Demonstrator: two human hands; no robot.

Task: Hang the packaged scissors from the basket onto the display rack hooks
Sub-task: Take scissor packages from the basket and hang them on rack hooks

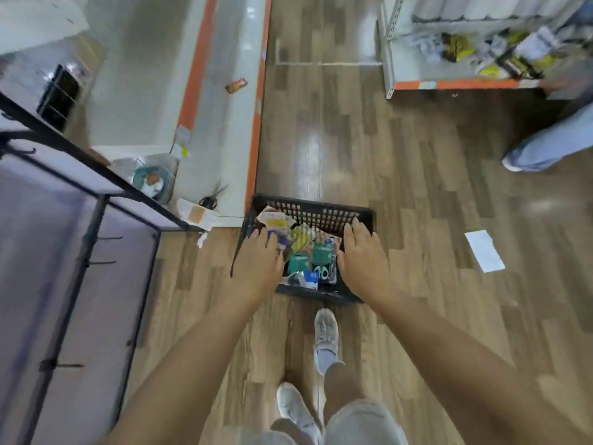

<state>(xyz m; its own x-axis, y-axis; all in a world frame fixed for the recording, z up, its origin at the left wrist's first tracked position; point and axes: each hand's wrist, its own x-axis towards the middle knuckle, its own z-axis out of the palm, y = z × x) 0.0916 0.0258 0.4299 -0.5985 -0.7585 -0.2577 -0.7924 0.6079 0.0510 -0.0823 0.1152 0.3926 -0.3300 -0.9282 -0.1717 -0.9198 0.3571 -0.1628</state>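
Both hands reach into the black basket (316,213) of packaged scissors (305,252); left hand (258,264) and right hand (364,261) are apart, fingers flat.

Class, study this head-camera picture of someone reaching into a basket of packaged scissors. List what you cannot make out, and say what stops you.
- Fingertips of the left hand and right hand: hidden behind the hands' backs; grip unclear.
- Packets in the basket: print blurred and too small; the hands cover some.
- Rack hooks: thin and blurred; the rack is cut off by the left edge.
- Goods on the far shelf: motion-blurred.
- Another person's leg: cut off by the right edge.
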